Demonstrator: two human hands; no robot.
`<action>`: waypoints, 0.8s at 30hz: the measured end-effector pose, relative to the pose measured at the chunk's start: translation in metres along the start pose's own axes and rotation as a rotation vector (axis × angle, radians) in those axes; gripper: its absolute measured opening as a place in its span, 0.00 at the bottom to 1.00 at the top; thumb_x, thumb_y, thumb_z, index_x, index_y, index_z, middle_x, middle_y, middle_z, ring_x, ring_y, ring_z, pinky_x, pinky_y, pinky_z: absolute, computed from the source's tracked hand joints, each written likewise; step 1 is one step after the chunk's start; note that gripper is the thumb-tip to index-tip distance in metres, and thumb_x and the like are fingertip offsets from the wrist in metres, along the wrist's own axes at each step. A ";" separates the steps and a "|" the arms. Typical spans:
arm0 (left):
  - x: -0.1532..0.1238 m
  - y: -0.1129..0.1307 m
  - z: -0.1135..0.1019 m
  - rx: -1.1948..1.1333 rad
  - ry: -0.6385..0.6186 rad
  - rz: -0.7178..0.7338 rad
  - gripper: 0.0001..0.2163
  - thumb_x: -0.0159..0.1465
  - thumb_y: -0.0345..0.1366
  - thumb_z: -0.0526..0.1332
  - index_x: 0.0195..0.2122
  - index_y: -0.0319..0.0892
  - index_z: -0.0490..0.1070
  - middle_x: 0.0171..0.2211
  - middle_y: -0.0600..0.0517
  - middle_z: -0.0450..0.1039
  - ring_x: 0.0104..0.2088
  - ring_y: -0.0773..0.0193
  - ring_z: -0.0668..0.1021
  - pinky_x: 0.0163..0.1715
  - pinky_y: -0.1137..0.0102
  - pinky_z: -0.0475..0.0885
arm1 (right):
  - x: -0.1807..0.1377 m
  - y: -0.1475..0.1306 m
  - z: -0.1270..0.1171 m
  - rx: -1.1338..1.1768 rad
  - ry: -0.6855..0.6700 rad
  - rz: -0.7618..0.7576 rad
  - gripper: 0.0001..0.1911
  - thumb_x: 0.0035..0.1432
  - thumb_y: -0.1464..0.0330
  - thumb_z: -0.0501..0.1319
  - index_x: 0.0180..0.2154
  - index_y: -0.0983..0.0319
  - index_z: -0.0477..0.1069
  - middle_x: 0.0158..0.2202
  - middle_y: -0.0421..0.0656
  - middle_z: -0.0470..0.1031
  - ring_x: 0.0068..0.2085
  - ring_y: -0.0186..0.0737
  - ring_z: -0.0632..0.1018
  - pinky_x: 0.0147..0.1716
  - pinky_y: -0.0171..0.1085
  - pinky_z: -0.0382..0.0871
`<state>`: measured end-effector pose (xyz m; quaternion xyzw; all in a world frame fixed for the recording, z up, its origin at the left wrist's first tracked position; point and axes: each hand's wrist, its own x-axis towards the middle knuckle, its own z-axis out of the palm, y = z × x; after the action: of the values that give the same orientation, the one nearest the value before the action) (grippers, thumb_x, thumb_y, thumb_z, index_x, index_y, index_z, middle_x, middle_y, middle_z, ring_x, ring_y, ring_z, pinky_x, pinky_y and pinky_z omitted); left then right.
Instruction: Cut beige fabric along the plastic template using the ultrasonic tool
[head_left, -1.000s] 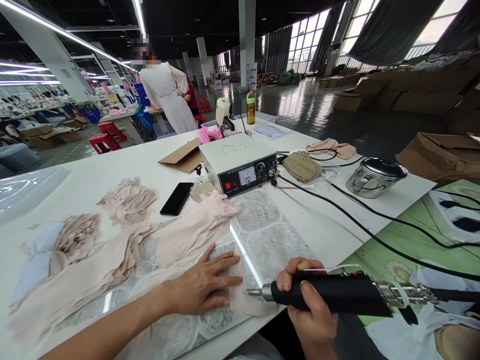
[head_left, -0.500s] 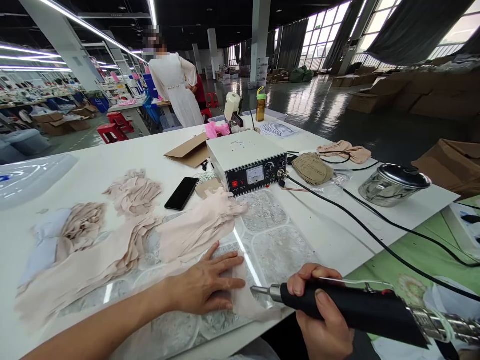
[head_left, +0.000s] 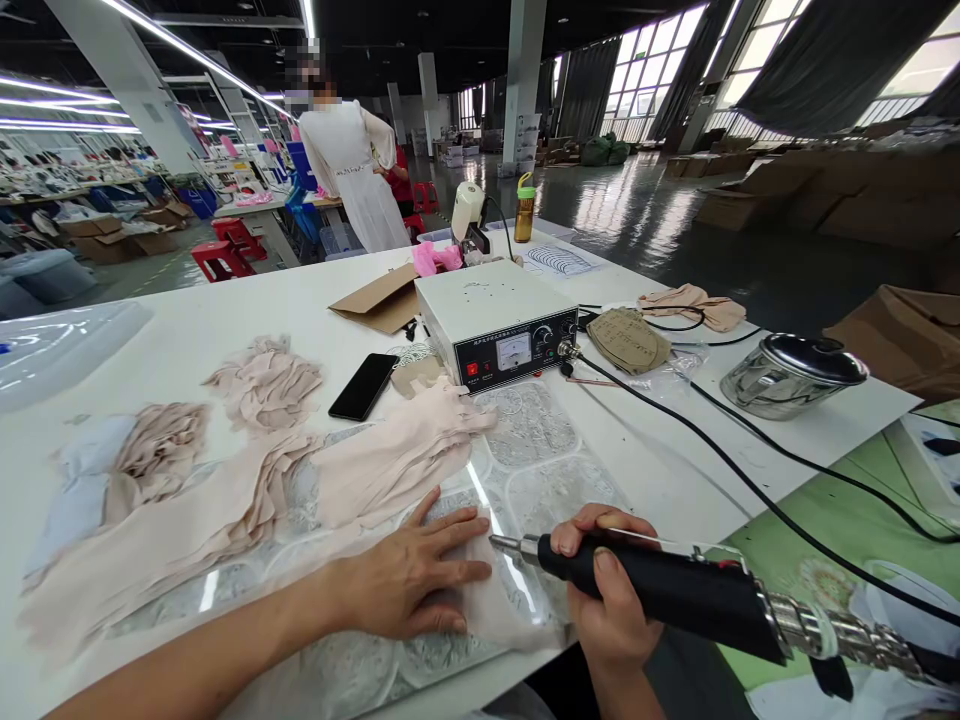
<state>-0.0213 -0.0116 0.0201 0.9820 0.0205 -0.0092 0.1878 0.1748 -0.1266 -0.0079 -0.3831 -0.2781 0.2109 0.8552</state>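
Note:
My left hand (head_left: 409, 575) lies flat, fingers spread, pressing a pale pink piece of fabric (head_left: 487, 600) onto a glass plate (head_left: 540, 470) at the table's near edge. My right hand (head_left: 607, 600) is wrapped round a black hand-held tool (head_left: 660, 585) with a metal tip. The tip points left, close to my left fingertips and just above the fabric. A black cable (head_left: 720, 460) runs from the tool's rear to a white control box (head_left: 495, 325) with a dial and knobs. Long stacks of pink fabric strips (head_left: 247, 500) lie to the left of my hand.
A black phone (head_left: 364, 387), cardboard (head_left: 379, 297), more fabric heaps (head_left: 266, 385), a steel pot with lid (head_left: 791, 375), a bottle (head_left: 525, 208) and a tan cloth (head_left: 626, 340) sit on the white table (head_left: 225, 320). A person in a white dress (head_left: 349, 175) stands beyond it.
The tool in my right hand has shifted left and slightly up, bringing its tip nearer my left fingertips. My left hand stays flat on the fabric.

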 end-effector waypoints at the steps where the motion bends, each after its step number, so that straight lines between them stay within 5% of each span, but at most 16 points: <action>1: 0.000 0.000 0.001 -0.008 0.007 0.003 0.23 0.69 0.50 0.58 0.62 0.45 0.64 0.67 0.41 0.57 0.67 0.47 0.59 0.68 0.48 0.34 | 0.000 0.000 0.000 -0.002 -0.001 0.000 0.05 0.56 0.67 0.61 0.36 0.58 0.67 0.31 0.38 0.67 0.24 0.33 0.73 0.26 0.40 0.72; 5: 0.000 -0.002 0.003 -0.017 0.019 0.001 0.29 0.70 0.49 0.57 0.67 0.40 0.54 0.67 0.39 0.57 0.68 0.49 0.58 0.68 0.49 0.31 | 0.000 -0.001 -0.001 -0.009 -0.005 -0.008 0.05 0.56 0.67 0.61 0.36 0.58 0.67 0.31 0.37 0.68 0.24 0.33 0.73 0.26 0.40 0.72; 12: -0.001 -0.003 0.003 -0.017 0.019 -0.010 0.23 0.70 0.49 0.58 0.63 0.47 0.63 0.67 0.42 0.57 0.67 0.49 0.61 0.67 0.49 0.31 | 0.000 -0.005 0.003 -0.019 0.002 -0.007 0.04 0.57 0.67 0.60 0.36 0.58 0.68 0.31 0.38 0.67 0.25 0.33 0.72 0.26 0.39 0.71; 24: -0.001 0.000 0.002 0.005 -0.020 -0.027 0.23 0.70 0.51 0.57 0.63 0.50 0.65 0.68 0.42 0.56 0.67 0.46 0.60 0.67 0.46 0.32 | 0.002 -0.003 0.002 -0.040 -0.018 -0.012 0.04 0.57 0.67 0.60 0.37 0.58 0.68 0.32 0.37 0.68 0.25 0.33 0.72 0.27 0.40 0.71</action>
<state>-0.0226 -0.0125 0.0187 0.9820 0.0319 -0.0219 0.1851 0.1755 -0.1262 -0.0038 -0.3963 -0.2922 0.2036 0.8462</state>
